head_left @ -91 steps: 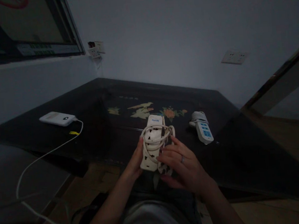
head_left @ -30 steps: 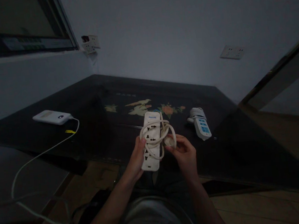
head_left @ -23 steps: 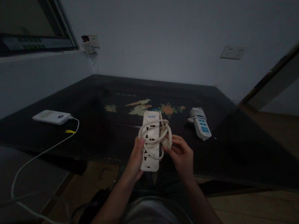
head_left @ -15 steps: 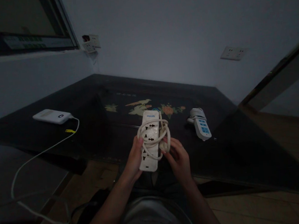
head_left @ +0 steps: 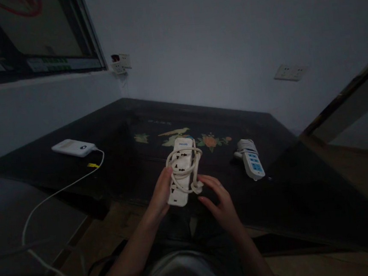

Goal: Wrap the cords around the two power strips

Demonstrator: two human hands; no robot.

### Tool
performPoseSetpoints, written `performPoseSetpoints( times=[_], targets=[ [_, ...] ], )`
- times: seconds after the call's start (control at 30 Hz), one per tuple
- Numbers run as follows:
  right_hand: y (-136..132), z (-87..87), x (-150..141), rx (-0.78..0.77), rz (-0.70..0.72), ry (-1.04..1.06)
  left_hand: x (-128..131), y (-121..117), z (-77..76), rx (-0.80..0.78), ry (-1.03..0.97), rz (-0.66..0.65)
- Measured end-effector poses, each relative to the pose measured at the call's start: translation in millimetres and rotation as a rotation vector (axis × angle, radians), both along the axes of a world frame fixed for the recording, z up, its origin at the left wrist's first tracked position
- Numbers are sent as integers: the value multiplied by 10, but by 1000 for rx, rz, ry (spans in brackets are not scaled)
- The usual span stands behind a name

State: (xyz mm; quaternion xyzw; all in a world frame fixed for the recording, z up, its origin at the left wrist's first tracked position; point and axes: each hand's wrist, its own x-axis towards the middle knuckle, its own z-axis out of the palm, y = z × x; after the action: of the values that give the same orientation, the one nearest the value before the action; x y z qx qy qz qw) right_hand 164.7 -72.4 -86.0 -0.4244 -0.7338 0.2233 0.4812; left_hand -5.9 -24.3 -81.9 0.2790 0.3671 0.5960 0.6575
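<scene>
A white power strip (head_left: 180, 197) with Philips lettering is tilted up over the table's front edge, its sockets facing me. My left hand (head_left: 161, 193) is wrapped round its lower left side, the thumb on the front. Loops of its off-white cord (head_left: 199, 154) lie loosely across the sockets. At the strip's lower right hangs the cord's plug (head_left: 197, 187). Beside that plug is my right hand (head_left: 220, 199), thumb and fingers apart, fingertips close to the plug; whether they touch it is hard to tell.
On the dark table (head_left: 112, 131) with painted flowers, a smaller white and blue power strip (head_left: 253, 166) with its cord wound up lies to the right. A white power bank-like device (head_left: 72, 148) with a cable (head_left: 60, 191) sits left, near a yellow tag (head_left: 93, 165). Wall sockets (head_left: 290, 72) are behind.
My right hand has loosened from the cord and plug, its fingers now apart. The plug hangs lower beside the strip. My left hand keeps its hold. The view has shifted slightly.
</scene>
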Motion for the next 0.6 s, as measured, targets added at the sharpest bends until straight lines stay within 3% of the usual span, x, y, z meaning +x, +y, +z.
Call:
performPoseSetpoints(
  times=[0.13, 0.23, 0.43, 0.6],
  targets=[
    [82, -6, 35, -25, -35, 23, -98, 94, 13, 32, 72, -25],
    [159, 17, 95, -38, -88, 40, -211, 295, 43, 64, 121, -50],
    [265, -94, 176, -60, -147, 12, -403, 1068, 164, 98, 235, -226],
    [280, -170, 158, -96, -111, -23, -493, 1677, 100, 58, 330, -250]
  ],
)
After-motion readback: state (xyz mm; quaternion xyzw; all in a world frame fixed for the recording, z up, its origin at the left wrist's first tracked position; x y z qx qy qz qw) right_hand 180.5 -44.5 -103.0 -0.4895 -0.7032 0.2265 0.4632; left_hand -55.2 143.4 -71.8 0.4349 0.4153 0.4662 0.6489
